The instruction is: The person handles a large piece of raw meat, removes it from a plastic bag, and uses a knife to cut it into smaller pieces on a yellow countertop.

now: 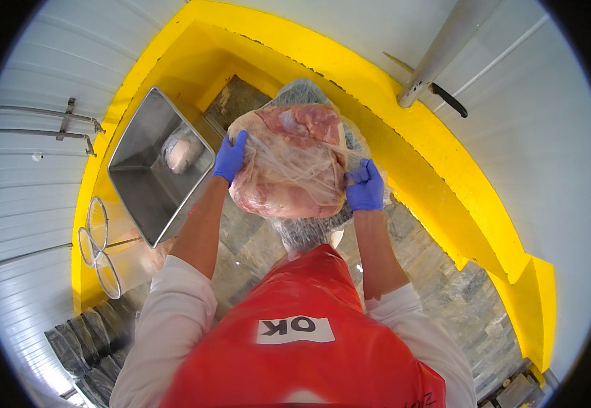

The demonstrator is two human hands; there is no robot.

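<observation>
Large raw meat cut (288,163) in clear plastic wrap (309,228), held up mid-scene over the stone floor (445,285). Left hand (229,157) gripping its left edge, right hand (365,187) clenched on wrap at right. Steel tub (147,183) to the left already holding one wrapped piece (181,153); this cut not yet set down.

Grey stone-tiled floor (445,285) below, edged by a yellow curb (404,115) along the wall. Resting on it at left, a steel tub (139,170) with a wrapped pale lump (181,153) inside; nearby, wire rings (98,245) and stacked dark trays (88,340) at the lower left.
</observation>
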